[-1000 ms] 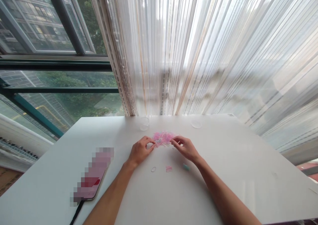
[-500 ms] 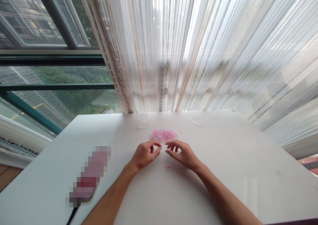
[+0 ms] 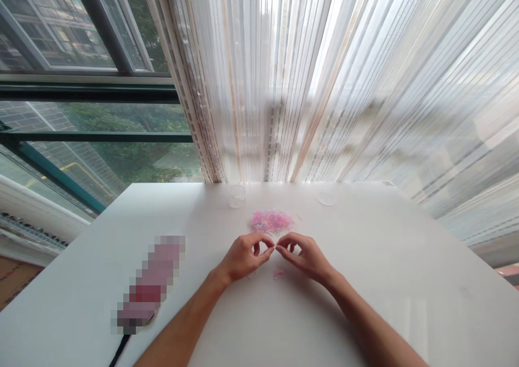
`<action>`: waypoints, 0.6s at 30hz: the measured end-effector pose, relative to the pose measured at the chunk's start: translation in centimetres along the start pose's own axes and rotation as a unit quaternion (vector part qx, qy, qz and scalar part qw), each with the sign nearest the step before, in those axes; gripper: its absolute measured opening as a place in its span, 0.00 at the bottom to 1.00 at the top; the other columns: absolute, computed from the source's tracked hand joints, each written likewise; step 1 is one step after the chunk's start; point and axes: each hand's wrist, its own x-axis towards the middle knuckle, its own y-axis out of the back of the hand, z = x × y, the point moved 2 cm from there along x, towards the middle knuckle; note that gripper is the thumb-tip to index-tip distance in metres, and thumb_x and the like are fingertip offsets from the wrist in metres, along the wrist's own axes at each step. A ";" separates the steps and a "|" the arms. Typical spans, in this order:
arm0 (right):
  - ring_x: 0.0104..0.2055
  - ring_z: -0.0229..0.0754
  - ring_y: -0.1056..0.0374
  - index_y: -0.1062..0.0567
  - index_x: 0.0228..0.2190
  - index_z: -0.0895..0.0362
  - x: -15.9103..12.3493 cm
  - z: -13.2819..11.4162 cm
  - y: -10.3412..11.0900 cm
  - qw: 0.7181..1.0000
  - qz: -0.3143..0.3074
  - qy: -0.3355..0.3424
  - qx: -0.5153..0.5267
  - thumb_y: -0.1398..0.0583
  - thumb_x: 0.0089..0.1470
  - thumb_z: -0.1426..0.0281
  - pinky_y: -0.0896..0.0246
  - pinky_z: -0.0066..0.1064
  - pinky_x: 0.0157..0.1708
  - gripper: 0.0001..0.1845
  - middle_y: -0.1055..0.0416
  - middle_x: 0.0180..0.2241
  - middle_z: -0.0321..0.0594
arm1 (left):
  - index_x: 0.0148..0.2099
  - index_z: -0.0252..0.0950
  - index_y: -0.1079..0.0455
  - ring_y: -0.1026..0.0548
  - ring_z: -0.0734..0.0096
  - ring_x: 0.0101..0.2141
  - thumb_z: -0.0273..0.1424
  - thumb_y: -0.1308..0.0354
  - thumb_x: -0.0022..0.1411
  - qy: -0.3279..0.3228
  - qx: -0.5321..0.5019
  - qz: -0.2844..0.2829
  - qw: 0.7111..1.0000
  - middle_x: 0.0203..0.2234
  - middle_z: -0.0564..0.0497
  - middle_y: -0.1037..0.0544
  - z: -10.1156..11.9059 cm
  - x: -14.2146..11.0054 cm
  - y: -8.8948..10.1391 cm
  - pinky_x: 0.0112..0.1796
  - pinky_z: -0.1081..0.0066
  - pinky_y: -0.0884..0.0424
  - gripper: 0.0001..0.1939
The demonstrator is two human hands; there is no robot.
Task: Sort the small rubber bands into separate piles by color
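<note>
As left hand (image 3: 244, 254) and right hand (image 3: 307, 253) pinch, perhaps on something, slipping could fling it off the table's (image 3: 405, 237) far edge.

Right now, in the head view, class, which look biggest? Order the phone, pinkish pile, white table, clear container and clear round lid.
1. White table
2. Phone
3. Pinkish pile
Clear container and clear round lid: too alike to rank.

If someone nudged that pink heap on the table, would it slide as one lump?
Probably not: the pink heap looks like many thin, separate pieces, so it would likely spread or shed some. Each piece seems light, judging by how slender the pink stray looks. Whether they stretch, I can't tell.
</note>
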 end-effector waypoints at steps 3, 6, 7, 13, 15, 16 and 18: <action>0.29 0.37 0.31 0.23 0.32 0.56 0.1 0.0 0.0 1.000 -0.007 -0.023 0.011 0.40 0.59 0.67 0.35 0.27 0.30 0.07 0.24 0.29 0.37 | 0.39 0.38 0.23 0.33 0.78 0.23 0.30 0.40 0.61 -0.001 -0.013 0.001 1.000 0.32 0.54 0.20 0.0 0.0 0.0 0.28 0.77 0.33 0.05; 0.29 0.37 0.31 0.24 0.31 0.56 0.2 -0.2 0.0 0.999 -0.009 -0.044 0.017 0.41 0.59 0.66 0.36 0.26 0.29 0.08 0.24 0.28 0.37 | 0.40 0.38 0.23 0.34 0.78 0.23 0.31 0.40 0.61 0.001 -0.021 0.003 1.000 0.31 0.54 0.19 -0.1 0.0 0.0 0.27 0.78 0.33 0.06; 0.29 0.37 0.31 0.24 0.31 0.56 0.2 -0.3 0.0 0.999 -0.009 -0.047 0.017 0.41 0.59 0.66 0.37 0.26 0.28 0.08 0.24 0.28 0.37 | 0.40 0.38 0.22 0.34 0.78 0.22 0.31 0.39 0.61 0.002 -0.021 0.005 1.000 0.31 0.53 0.19 -0.1 0.0 0.0 0.27 0.78 0.33 0.06; 0.27 0.36 0.33 0.24 0.30 0.57 0.1 -0.5 0.1 0.998 -0.012 -0.054 0.010 0.41 0.59 0.66 0.39 0.26 0.27 0.09 0.26 0.26 0.36 | 0.40 0.38 0.21 0.34 0.78 0.22 0.33 0.39 0.62 0.011 -0.020 0.021 1.000 0.30 0.52 0.18 -0.4 0.1 0.0 0.27 0.77 0.33 0.08; 0.27 0.36 0.33 0.24 0.30 0.57 0.0 -0.4 0.1 0.998 -0.011 -0.054 0.008 0.41 0.59 0.65 0.39 0.26 0.27 0.10 0.26 0.26 0.36 | 0.40 0.37 0.21 0.34 0.78 0.22 0.34 0.39 0.62 0.017 -0.020 0.022 0.999 0.30 0.52 0.18 -0.4 0.1 0.0 0.27 0.77 0.32 0.09; 0.27 0.36 0.33 0.24 0.30 0.57 0.0 -0.4 0.1 0.998 -0.011 -0.054 0.006 0.41 0.60 0.65 0.39 0.26 0.27 0.10 0.26 0.26 0.36 | 0.40 0.37 0.21 0.34 0.78 0.22 0.35 0.39 0.62 0.019 -0.020 0.021 0.999 0.31 0.52 0.18 -0.4 0.1 0.0 0.27 0.77 0.32 0.09; 0.27 0.36 0.33 0.24 0.30 0.57 0.1 -0.3 0.1 0.999 -0.010 -0.052 0.002 0.41 0.60 0.65 0.39 0.26 0.27 0.10 0.25 0.26 0.36 | 0.41 0.37 0.21 0.35 0.78 0.22 0.35 0.39 0.61 0.021 -0.018 0.019 0.999 0.31 0.52 0.18 -0.5 0.0 0.0 0.27 0.77 0.33 0.09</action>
